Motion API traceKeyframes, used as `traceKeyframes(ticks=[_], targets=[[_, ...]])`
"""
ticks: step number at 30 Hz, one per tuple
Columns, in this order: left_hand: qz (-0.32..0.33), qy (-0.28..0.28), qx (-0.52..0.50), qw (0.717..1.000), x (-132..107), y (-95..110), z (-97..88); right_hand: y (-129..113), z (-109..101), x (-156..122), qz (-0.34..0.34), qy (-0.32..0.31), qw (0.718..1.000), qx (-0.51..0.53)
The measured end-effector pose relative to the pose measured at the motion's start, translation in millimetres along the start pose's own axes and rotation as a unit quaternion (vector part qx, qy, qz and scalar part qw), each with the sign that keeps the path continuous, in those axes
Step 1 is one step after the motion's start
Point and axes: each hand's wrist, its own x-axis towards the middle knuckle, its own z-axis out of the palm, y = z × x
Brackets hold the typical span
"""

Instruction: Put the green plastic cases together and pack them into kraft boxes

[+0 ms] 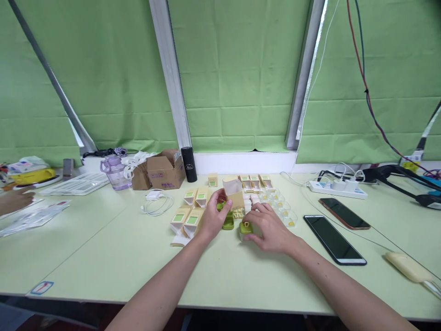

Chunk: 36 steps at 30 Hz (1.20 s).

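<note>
My left hand [214, 217] is closed, its thumb and fingers at the left side of a small cardboard box [236, 198] with a raised flap. Under and behind that thumb show green cases [228, 223], partly hidden. My right hand [270, 228] grips a small green-topped case [242, 227] close to the table, and a little yellow ring-shaped piece shows on its top. Small yellow pieces [238, 213] lie between the hands. Clear round cups [285, 212] with yellow bits stand beyond my right hand. Tan boxes with green labels [193, 220] stand left of my left hand.
More labelled boxes [255, 182] stand at the back. A white charger [153, 195], brown carton [165, 171], black bottle [189, 164] and purple jug [116, 172] are leftward. Two phones [335, 240], a power strip [339, 188] and cables lie right. Another person's hand [15, 201] is far left.
</note>
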Motion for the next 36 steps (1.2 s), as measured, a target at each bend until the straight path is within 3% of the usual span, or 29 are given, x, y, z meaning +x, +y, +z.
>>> traceKeyframes(ticks=[9, 14, 21, 27, 32, 36], targets=[[-0.003, -0.066, 0.033, 0.997, -0.3, 0.2, -4.0, -0.4, -7.0, -7.7, 0.012, -0.024, 1.0, 0.01], [0.01, -0.066, 0.046, 0.997, 0.5, 0.5, -5.2, 11.0, -13.6, -9.6, 0.047, -0.014, 0.999, 0.021], [0.022, -0.065, 0.073, 0.995, -0.5, 0.6, -5.0, 40.5, -18.1, -11.4, 0.127, 0.162, 0.978, 0.033], [0.021, -0.128, 0.128, 0.983, -5.8, -6.6, -2.8, 53.4, -22.0, -6.0, 0.182, 0.331, 0.92, 0.102], [0.023, -0.227, 0.211, 0.95, -11.2, 7.8, -0.3, 57.0, -27.1, 8.6, 0.184, 0.399, 0.889, 0.131], [0.036, -0.276, 0.27, 0.922, -13.3, 19.8, 1.2, 57.9, -20.2, 17.8, 0.184, 0.406, 0.885, 0.133]])
